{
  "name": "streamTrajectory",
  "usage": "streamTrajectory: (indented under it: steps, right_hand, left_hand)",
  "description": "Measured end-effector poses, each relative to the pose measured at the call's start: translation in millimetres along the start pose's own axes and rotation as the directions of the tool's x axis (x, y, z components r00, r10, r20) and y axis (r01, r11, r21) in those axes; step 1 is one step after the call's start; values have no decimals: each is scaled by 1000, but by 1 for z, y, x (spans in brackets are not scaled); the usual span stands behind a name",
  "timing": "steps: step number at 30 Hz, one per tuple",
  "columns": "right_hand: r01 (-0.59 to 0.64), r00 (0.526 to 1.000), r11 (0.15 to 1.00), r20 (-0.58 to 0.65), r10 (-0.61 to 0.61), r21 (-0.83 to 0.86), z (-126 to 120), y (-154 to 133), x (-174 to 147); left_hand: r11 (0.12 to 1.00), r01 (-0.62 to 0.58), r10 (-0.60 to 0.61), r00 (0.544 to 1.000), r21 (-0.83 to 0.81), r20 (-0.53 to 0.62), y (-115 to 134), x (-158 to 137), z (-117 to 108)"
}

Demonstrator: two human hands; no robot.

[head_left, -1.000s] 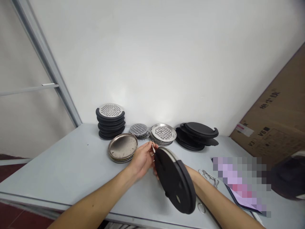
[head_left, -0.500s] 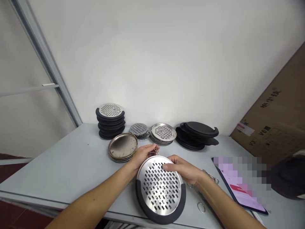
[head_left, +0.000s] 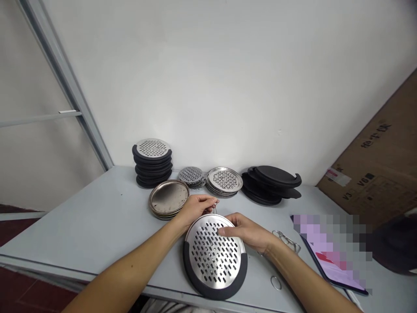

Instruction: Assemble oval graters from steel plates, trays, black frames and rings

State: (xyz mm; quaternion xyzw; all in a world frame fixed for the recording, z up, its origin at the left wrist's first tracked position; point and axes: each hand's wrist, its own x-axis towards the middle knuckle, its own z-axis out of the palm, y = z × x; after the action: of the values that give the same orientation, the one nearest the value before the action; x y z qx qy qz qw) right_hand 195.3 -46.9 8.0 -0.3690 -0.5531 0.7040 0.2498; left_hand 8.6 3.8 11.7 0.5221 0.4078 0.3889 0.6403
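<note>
A round perforated metal disc [head_left: 215, 256] with a black rim [head_left: 215, 293] around its lower half stands tilted towards me over the front of the table. My right hand [head_left: 239, 230] grips its upper right edge, thumb flat on the perforated face and fingers hidden behind. Above the top edge, my left hand [head_left: 203, 206] pinches a thin wire loop [head_left: 215, 209] between thumb and fingertips. Just behind that hand lies a stack of plain round metal trays [head_left: 170, 198].
Along the wall stand a stack of black-rimmed discs [head_left: 152, 150], small perforated discs [head_left: 191, 175], larger perforated lids [head_left: 224, 180] and black round bases [head_left: 273, 176]. Wire rings [head_left: 276, 283], metal clips [head_left: 286, 241], a tablet [head_left: 332, 261] and a cardboard box [head_left: 374, 169] are on the right.
The disc has shifted slightly left and up in view, with both hands keeping hold. My right thumb sits a little further left, and my left fingers have risen slightly at the wire.
</note>
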Motion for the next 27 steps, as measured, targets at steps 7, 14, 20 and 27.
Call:
streamTrajectory:
  steps: [7,14,20,27]
  right_hand:
    - [24,992,1000,-126,-22,16,0,6,3]
    - [78,990,994,-122,-68,79,6,6,7]
    - [105,987,989,-129,-91,104,8,6,6]
    - [164,985,971,-84,-152,173,12,5,6]
  left_hand:
    - [998,21,-22,1000,57,8,-2,0,-2]
    - [999,31,-31,998,10,47,-6,1,-1]
    - [998,55,-54,997,-28,47,-12,2,-1]
    - [996,53,-49,997,-70,56,-17,3,-2]
